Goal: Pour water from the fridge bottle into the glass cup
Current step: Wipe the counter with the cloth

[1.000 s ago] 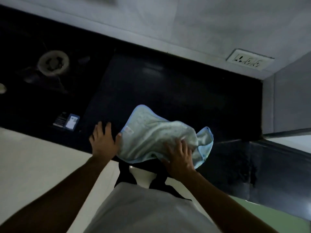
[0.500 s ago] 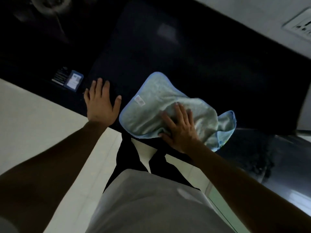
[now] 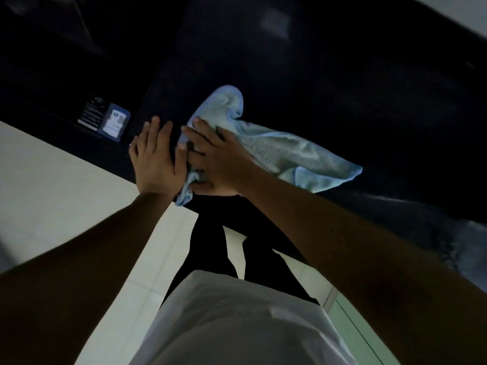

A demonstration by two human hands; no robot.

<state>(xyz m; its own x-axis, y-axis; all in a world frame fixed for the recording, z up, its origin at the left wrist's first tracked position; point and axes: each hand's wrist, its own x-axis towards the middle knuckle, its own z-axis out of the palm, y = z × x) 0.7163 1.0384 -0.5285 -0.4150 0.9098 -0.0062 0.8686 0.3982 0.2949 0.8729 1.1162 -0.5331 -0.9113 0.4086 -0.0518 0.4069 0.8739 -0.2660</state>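
Note:
Neither the fridge bottle nor the glass cup is in view. A light blue cloth (image 3: 284, 154) lies bunched on the black counter (image 3: 316, 75) near its front edge. My right hand (image 3: 218, 162) presses down on the cloth's left part, fingers spread over it and gathering it. My left hand (image 3: 155, 159) rests flat on the counter edge just left of the cloth, fingers apart, its thumb touching the cloth and my right hand.
A small blue and white sticker label (image 3: 113, 122) sits on the counter's front left. Pale floor tiles (image 3: 52, 193) lie below the counter edge. My dark trousers (image 3: 210, 246) and white shirt (image 3: 237, 325) fill the lower middle.
My right hand has slid the cloth leftward against my left hand, and the cloth has bunched up. The camera has tilted further down.

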